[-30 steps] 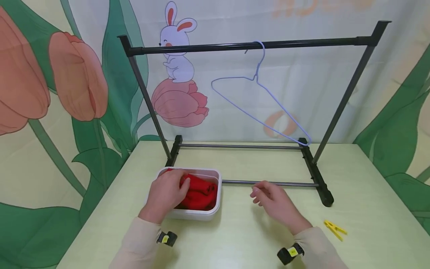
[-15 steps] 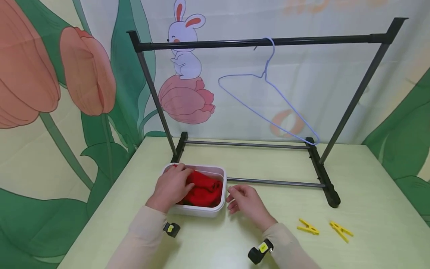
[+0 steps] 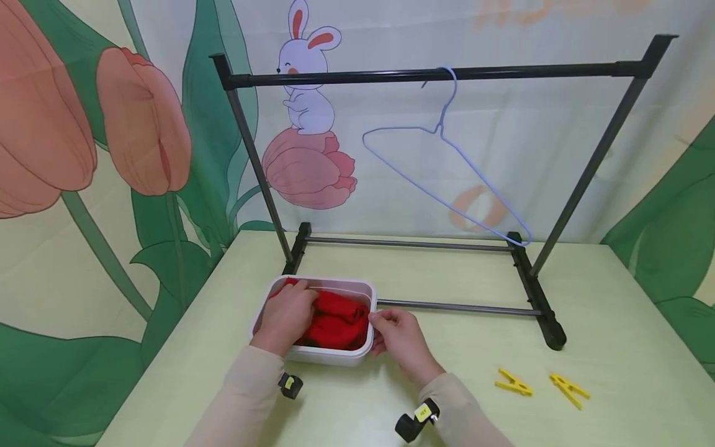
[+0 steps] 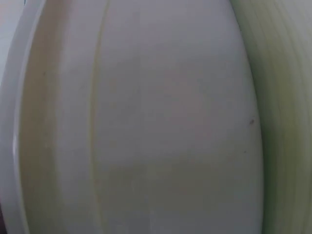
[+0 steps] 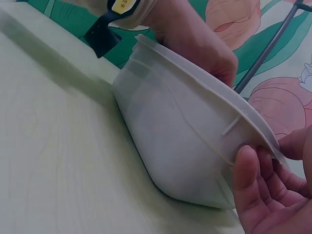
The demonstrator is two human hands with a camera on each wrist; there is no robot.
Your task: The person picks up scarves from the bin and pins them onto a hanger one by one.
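A white plastic tub [image 3: 329, 356] stands on the table with folded red cloth [image 3: 339, 324] inside. My left hand [image 3: 287, 313] reaches into its left part, over the cloth; its fingertips are partly hidden, so their hold cannot be told. At the tub's right end, my right hand [image 3: 403, 341] pinches the rim. In the right wrist view the right thumb lies over the rim, while the curled fingers [image 5: 246, 168] sit below it against the outer wall. The left wrist view shows only the tub's wall [image 4: 170, 117] close up and some tabletop.
Behind the tub stands a black rack [image 3: 357, 77]; a lilac wire hanger [image 3: 441, 127] hangs from its top bar. Two yellow clothespins [image 3: 514, 382] lie on the table [image 3: 458, 422] at the right. A printed curtain [image 3: 558, 155] hangs behind.
My right hand has moved left, away from the clothespins, to the tub's right rim and now grips it. A second clothespin has come into sight. My left hand has dipped slightly deeper into the tub.
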